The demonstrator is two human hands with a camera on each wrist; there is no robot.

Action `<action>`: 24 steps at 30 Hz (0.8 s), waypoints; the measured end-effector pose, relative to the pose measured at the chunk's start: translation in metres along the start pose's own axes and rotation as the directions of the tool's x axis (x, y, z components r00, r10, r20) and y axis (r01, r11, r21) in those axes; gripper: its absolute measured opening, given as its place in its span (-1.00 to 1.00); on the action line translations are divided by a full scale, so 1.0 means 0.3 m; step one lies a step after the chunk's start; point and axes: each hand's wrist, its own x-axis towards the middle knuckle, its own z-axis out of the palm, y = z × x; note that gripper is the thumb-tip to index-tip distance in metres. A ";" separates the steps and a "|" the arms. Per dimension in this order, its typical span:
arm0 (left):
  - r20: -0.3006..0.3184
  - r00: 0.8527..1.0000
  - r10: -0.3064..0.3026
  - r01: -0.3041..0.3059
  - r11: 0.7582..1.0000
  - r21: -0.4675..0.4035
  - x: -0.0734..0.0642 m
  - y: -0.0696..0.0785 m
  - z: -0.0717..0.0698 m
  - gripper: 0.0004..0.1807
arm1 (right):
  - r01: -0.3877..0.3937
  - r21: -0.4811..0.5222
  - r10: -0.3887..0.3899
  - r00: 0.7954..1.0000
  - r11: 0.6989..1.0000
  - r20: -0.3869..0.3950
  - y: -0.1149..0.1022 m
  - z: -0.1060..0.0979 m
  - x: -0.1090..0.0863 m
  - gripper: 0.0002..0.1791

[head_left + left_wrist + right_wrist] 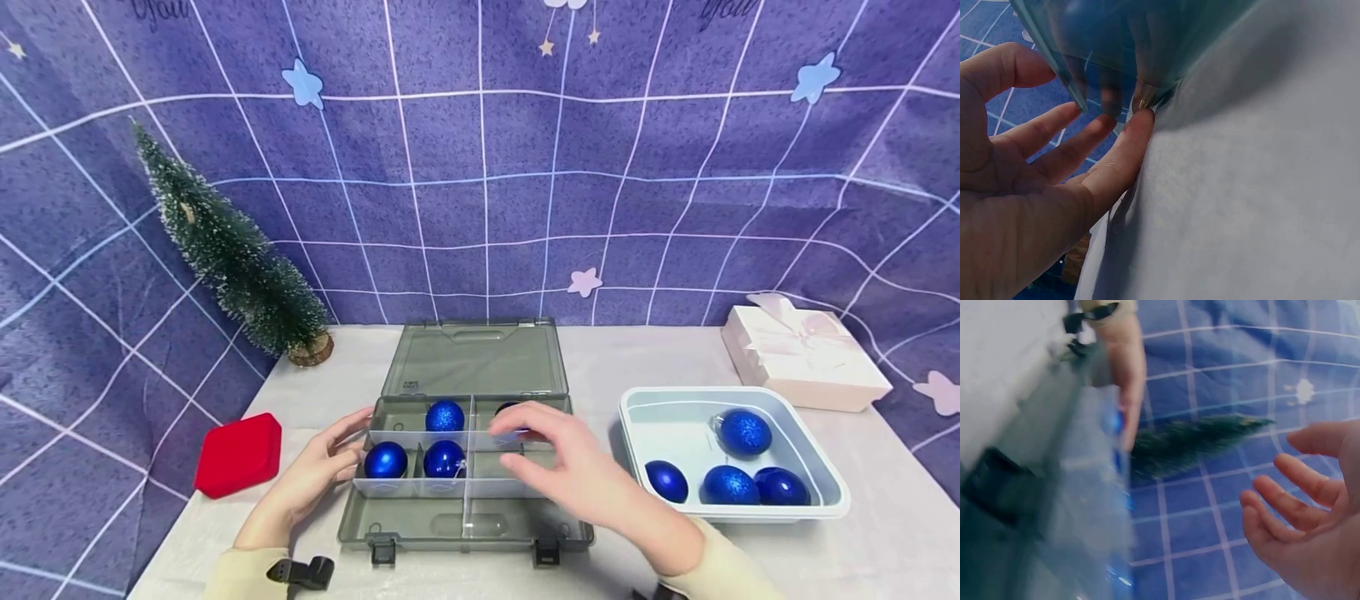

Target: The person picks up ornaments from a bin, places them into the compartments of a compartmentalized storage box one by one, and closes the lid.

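A grey translucent compartment box (405, 512) stands in the middle of the table, its lid (474, 362) laid back. On its left side are a glittery blue Christmas ball (445, 415), a matte one (386, 460) and a shiny one (444, 459), each in its own compartment. My left hand (311, 479) rests its fingertips against the box's left side, as the left wrist view also shows. Over the right compartments hovers my right hand (573, 467), fingers loosely bent and holding nothing in the right wrist view (1310, 506). It mostly hides another ball (508, 407) at the back right.
On the right, a white tray (633, 417) holds several blue balls, with a pale ribboned gift box (810, 358) behind it. A red case (240, 454) lies at the left. Behind that stands a small frosted tree (232, 258) before a purple cloth backdrop (517, 208).
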 end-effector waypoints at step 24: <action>-0.009 1.000 -0.005 0.005 1.000 0.006 0.000 -0.001 0.004 -0.19 | -0.191 -0.150 0.185 0.981 0.970 -0.055 0.179 -0.413 -0.303 -0.56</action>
